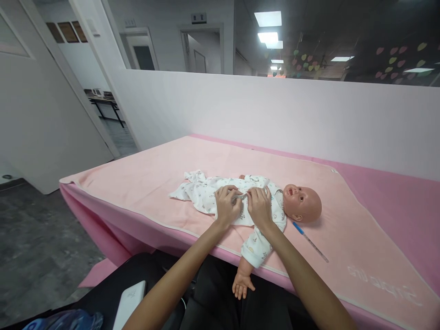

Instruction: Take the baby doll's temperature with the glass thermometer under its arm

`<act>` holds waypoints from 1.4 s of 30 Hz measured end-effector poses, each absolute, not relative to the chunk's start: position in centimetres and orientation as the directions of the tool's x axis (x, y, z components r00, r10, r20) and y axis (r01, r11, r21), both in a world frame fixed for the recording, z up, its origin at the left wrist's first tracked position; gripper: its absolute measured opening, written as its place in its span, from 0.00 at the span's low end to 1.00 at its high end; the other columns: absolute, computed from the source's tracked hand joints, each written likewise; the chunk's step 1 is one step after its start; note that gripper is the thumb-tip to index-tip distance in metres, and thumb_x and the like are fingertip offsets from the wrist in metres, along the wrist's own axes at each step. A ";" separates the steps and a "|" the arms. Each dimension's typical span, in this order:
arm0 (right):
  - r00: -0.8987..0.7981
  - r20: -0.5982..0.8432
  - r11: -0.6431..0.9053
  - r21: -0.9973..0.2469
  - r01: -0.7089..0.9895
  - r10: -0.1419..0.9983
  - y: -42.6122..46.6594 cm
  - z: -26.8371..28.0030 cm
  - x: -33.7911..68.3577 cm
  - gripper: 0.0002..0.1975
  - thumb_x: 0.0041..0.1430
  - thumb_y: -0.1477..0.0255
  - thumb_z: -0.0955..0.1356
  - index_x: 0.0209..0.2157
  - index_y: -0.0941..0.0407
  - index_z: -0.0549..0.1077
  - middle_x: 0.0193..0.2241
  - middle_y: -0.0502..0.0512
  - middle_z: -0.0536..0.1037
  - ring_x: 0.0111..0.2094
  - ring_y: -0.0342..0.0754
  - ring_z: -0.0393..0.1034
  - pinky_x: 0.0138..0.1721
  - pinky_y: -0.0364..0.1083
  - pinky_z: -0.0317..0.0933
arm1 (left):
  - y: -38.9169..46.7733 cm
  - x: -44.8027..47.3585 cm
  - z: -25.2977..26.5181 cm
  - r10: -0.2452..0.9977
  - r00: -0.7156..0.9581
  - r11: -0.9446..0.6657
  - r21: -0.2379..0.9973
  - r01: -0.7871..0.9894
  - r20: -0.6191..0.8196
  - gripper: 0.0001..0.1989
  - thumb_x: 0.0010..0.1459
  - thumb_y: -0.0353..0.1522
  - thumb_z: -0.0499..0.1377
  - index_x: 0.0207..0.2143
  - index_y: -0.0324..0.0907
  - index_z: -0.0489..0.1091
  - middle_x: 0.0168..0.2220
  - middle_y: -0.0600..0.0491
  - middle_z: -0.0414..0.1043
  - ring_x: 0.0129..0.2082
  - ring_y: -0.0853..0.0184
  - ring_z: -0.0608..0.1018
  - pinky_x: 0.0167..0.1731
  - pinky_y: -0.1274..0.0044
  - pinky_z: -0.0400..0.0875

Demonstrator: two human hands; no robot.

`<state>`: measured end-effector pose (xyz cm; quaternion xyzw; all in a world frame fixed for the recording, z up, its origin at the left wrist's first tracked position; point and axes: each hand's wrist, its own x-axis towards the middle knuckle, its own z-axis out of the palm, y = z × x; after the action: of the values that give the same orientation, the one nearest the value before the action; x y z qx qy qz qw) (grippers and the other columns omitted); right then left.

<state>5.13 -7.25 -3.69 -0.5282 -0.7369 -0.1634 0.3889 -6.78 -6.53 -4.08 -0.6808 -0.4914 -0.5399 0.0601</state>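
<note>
White strip [239, 196], perhaps cloth, pinched by left hand [227, 204], right hand [259, 205]; grip nearly closed.

The doll [303, 203] is showing smooth plastic, its bald head catching a soft sheen. Its clothes [206, 193] are looking like thin, matt printed cloth, creasing finely. The blanket [151, 172] beneath is presenting a matt, soft-looking fabric, while the pink drape [99, 217] is hanging in smoother cloth folds. The pen [311, 242] is showing glossy plastic, clear along its barrel. Above the smooth, matt painted wall [247, 112], the window [309, 32] is gleaming as reflective glass. The floor [34, 238] is displaying a mottled, stone-like finish with a faint shine.
</note>
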 end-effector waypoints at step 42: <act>-0.139 0.735 0.388 -0.178 0.905 0.663 -7.4 -3.5 5.2 0.08 0.62 0.73 0.57 0.32 0.56 0.65 0.29 0.51 0.72 0.35 0.45 0.64 0.54 0.52 0.45 | -6.2 -7.9 -3.7 0.644 -0.028 -0.500 0.449 0.740 0.764 0.04 0.46 0.29 0.54 0.21 0.42 0.59 0.29 0.52 0.64 0.32 0.64 0.66 0.36 0.70 0.58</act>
<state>5.22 -7.39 -3.48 -0.5308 -0.7384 -0.1566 0.3855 -7.89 -6.24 -3.73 -0.6955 -0.4978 -0.5161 0.0464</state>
